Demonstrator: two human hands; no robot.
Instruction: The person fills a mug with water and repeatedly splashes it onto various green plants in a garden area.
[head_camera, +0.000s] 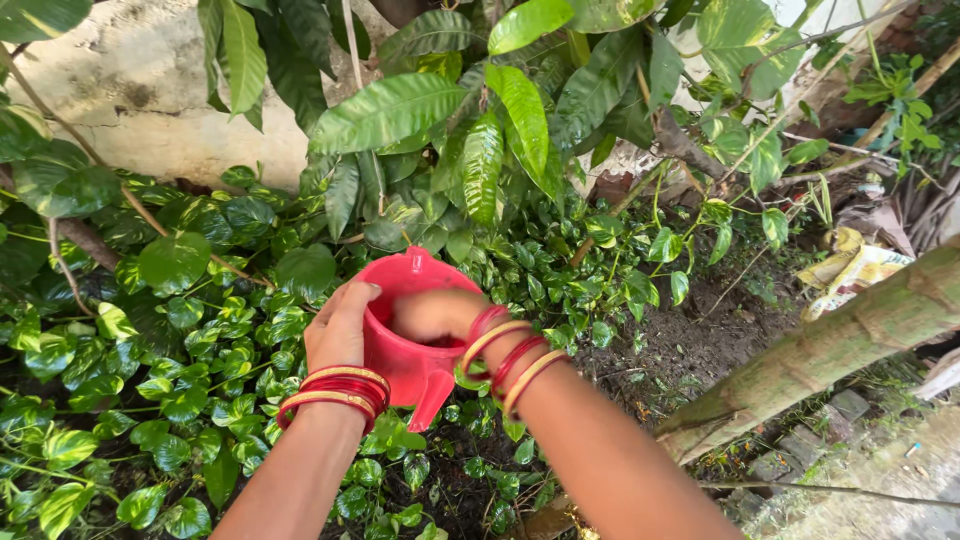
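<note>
Soft, even daylight lit the scene without hard shadows. The pale wall (150, 90) at upper left was nearly overexposed. The hands (390, 325) showed slight motion blur; straight lines bowed toward the frame edges.

One package shows, a crumpled bag (853, 272) lying on the ground at the right side, just above the thick green trunk (830, 350) that slants across the corner. It is yellow and white with some darker marks on it, and it is bent and folded so its full shape is hard to tell. No signs, screens or other labels show among the leaves.
</note>
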